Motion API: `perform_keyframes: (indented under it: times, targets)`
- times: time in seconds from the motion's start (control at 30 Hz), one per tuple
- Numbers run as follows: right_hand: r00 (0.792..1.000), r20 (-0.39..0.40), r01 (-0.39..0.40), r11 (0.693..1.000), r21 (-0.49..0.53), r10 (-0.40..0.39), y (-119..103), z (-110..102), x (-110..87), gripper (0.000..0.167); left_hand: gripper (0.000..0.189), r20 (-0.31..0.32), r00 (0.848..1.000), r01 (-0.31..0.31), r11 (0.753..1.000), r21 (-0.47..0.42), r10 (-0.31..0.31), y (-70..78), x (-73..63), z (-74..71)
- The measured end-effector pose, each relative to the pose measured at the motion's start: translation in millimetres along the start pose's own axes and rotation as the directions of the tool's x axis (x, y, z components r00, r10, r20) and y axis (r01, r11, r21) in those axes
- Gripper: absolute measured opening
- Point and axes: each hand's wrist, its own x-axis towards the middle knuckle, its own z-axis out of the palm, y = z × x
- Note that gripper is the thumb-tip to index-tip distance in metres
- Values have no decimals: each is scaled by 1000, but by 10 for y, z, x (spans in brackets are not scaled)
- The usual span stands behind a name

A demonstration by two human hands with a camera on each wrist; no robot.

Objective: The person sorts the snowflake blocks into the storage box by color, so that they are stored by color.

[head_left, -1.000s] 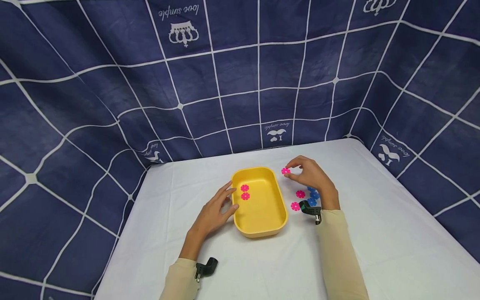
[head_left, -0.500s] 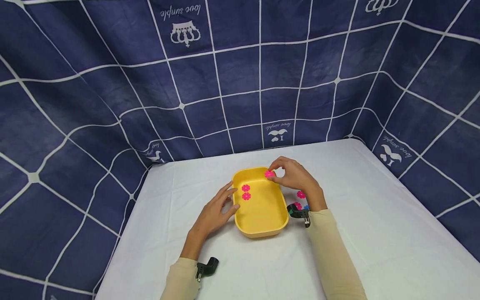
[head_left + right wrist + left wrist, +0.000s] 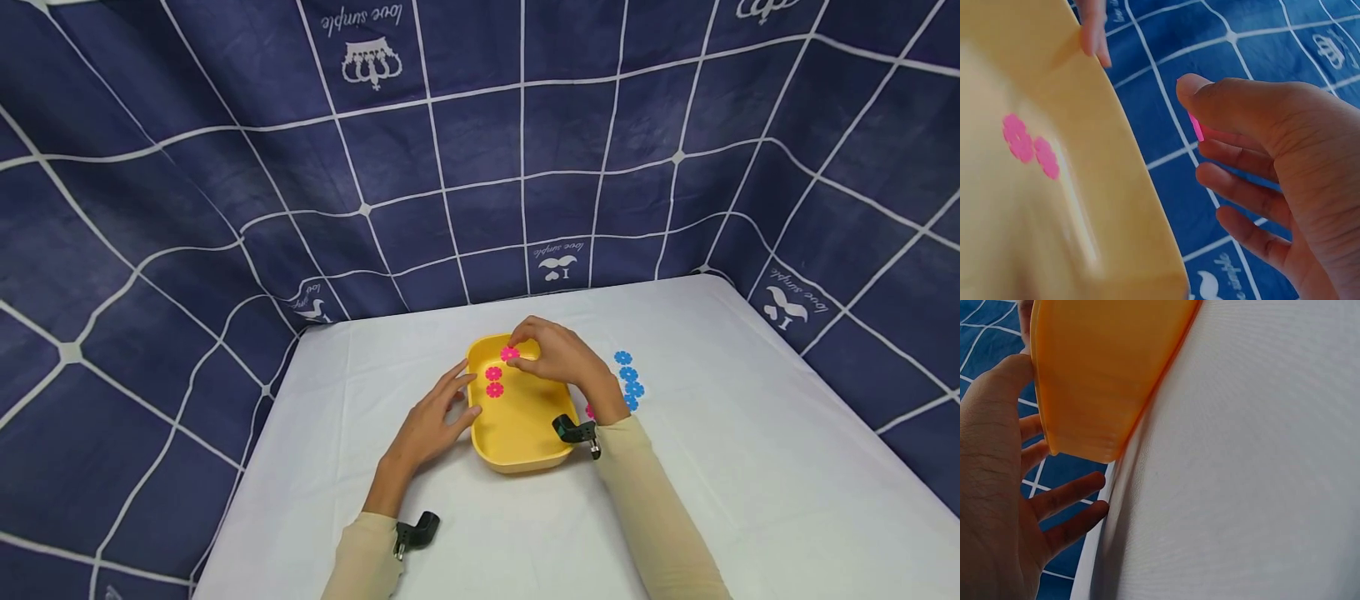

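Observation:
In the head view, my right hand [image 3: 558, 354] pinches a pink flower-shaped piece [image 3: 510, 354] between thumb and fingertips, over the far end of the yellow tray [image 3: 525, 433]. The right wrist view catches only a thin pink edge of that piece [image 3: 1196, 127] beside the thumb. Two more pink flower-shaped pieces [image 3: 494, 382] lie on the tray's floor near its left wall. My left hand [image 3: 427, 425] rests at the tray's left rim with fingers spread; in the left wrist view two fingers of the left hand [image 3: 1054, 506] extend clear of the tray's end.
Several blue flower-shaped pieces [image 3: 630, 379] lie on the white tablecloth [image 3: 720, 433] right of the tray. Beside the right forearm shows part of a pink piece [image 3: 590, 412]. A navy checked curtain [image 3: 480, 150] rises behind the table and at both sides.
My right hand has carried the pink piece leftward from the table on the right, past the rim, to above the tray. My left hand has stayed at the tray's left rim.

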Motion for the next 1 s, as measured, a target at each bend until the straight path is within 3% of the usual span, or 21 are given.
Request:
perform_keyframes:
  times: [0.73,1.0]
  targets:
    - [995,90,39,997,-61,-34,-90,320,150,31,62,-3,1000,-24,1000,9,24,-28,0,-16]
    - [990,140,-14,998,-56,22,-86,381,153,30,61,5,1000,-31,999,8,31,-34,-1,-21]
